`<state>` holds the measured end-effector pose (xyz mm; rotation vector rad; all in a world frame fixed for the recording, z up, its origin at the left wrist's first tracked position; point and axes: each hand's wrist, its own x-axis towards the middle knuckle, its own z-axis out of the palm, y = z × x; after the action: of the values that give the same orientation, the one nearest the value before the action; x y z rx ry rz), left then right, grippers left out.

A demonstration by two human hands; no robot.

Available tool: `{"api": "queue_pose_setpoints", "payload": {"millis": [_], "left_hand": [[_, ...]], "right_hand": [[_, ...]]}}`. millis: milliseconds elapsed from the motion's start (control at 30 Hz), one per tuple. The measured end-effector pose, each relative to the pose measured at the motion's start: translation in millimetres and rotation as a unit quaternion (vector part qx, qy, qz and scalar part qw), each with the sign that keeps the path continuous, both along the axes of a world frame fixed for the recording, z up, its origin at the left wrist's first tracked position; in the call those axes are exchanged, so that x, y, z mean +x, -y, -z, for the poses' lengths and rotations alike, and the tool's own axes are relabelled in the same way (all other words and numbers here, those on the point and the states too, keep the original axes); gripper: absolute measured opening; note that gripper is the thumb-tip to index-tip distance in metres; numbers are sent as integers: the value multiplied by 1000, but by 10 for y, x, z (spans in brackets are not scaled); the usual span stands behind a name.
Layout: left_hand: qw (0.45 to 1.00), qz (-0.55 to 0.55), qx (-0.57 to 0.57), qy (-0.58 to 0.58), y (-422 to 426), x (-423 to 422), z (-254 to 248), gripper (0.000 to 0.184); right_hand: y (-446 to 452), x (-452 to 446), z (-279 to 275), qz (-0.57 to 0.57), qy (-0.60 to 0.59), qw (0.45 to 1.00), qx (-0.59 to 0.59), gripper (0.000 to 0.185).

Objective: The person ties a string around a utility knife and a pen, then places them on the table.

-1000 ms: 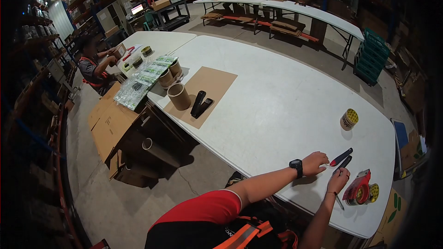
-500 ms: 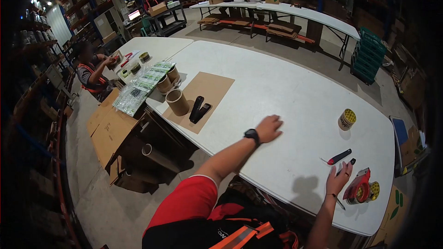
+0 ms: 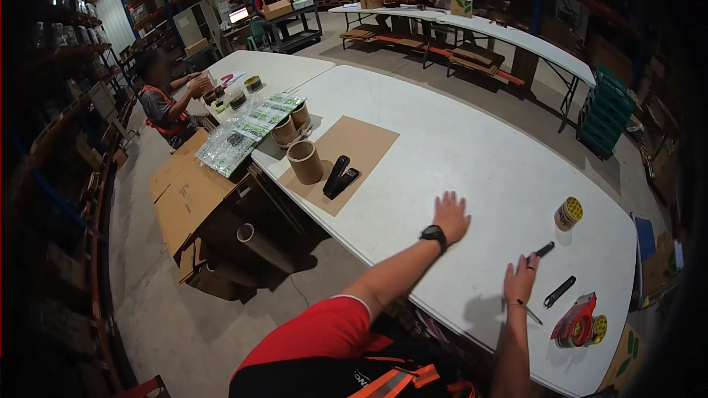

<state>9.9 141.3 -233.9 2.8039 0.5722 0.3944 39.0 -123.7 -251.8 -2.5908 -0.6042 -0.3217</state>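
Note:
My left hand (image 3: 451,218) lies on the white table (image 3: 428,140), fingers stretched out and nothing in it. Farther right, my right hand (image 3: 521,281) has its fingers closed on a screwdriver (image 3: 544,249); the end of its black handle sticks out past the fingertips. A thin, pen-like rod (image 3: 532,315) shows beside the right wrist; what it joins is hidden. To the right of that hand lies a black, slim-handled tool (image 3: 560,291), perhaps a cutter. Nearby sits a red tape dispenser (image 3: 575,324) with a yellow-patterned tape roll (image 3: 599,328) against it.
Another tape roll (image 3: 568,214) stands toward the right edge. On the left, a cardboard sheet (image 3: 361,147) carries a stapler-like black tool (image 3: 341,177) and a cardboard tube (image 3: 304,162). Plastic packaging (image 3: 247,136) lies beyond. A co-worker (image 3: 168,99) works at far left; others are behind.
My right hand has moved left with the screwdriver, away from the black tool, which now lies uncovered. My left hand's fingers point farther forward. The whole view has shifted slightly.

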Motion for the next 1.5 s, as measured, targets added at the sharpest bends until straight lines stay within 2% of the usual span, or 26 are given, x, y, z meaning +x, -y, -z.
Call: {"api": "queue_pose_setpoints", "payload": {"millis": [67,133,200,233,300,400,467,500,533,600,633,767,800,833,867,967,1000,1033,1067,1133,1300,1400,1500], "left_hand": [[999,35,-2,14,287,199,50,51],[994,85,-35,50,561,325,50,43],[980,147,-105,83,609,421,58,38],[967,155,-122,161,587,403,53,32],[942,173,-235,165,475,404,-38,30],[933,147,-241,223,476,441,5,31],[927,144,-243,245,504,440,42,31],[921,149,-255,254,507,432,-4,31],[916,149,-255,270,517,421,-47,27],[910,152,-325,206,516,398,-113,23],[914,154,-302,223,534,417,-59,21],[919,174,-310,170,562,401,-66,22],[902,167,-361,166,573,388,-103,22],[883,160,-412,160,600,380,-121,22],[843,168,-479,174,604,473,43,22],[751,179,-608,188,633,553,125,23],[730,176,-643,152,592,524,66,24],[707,172,-676,116,552,498,3,26],[680,128,-704,158,594,486,-66,23],[646,97,-735,184,552,484,-126,21],[690,85,-693,188,355,509,-95,18],[652,54,-724,218,291,516,-133,17],[652,75,-716,238,211,586,-27,17]], "right_hand": [[-225,-45,26,-66,-47,996,37,45],[-403,-188,-195,-90,0,996,21,53],[-515,-120,-204,-53,-11,997,49,59],[-553,-73,-209,-39,-28,997,56,59],[-657,64,-186,-27,-32,998,41,57],[-842,288,-78,-25,-44,998,25,56],[-897,339,-48,26,-40,993,109,55],[-836,295,-82,2,-19,985,171,49],[-848,315,-66,4,-22,985,171,49],[-780,337,-45,14,-20,988,151,44],[-783,346,25,14,44,989,137,38],[-762,331,-95,8,10,982,191,33],[-777,284,-233,8,-106,938,328,30],[-777,244,-330,8,-218,863,455,28],[-758,227,-362,3,-233,842,487,27],[-679,229,-372,-35,-267,849,454,27],[-660,235,-345,-33,-266,848,456,27],[-646,250,-290,-66,-239,873,420,27],[-640,266,-233,-99,-211,894,381,27],[-647,286,-167,-105,-186,897,387,28],[-656,298,-167,-105,-168,908,369,32],[-680,254,-277,-83,-190,904,373,25],[-659,274,-210,-67,-195,913,353,20]]}}
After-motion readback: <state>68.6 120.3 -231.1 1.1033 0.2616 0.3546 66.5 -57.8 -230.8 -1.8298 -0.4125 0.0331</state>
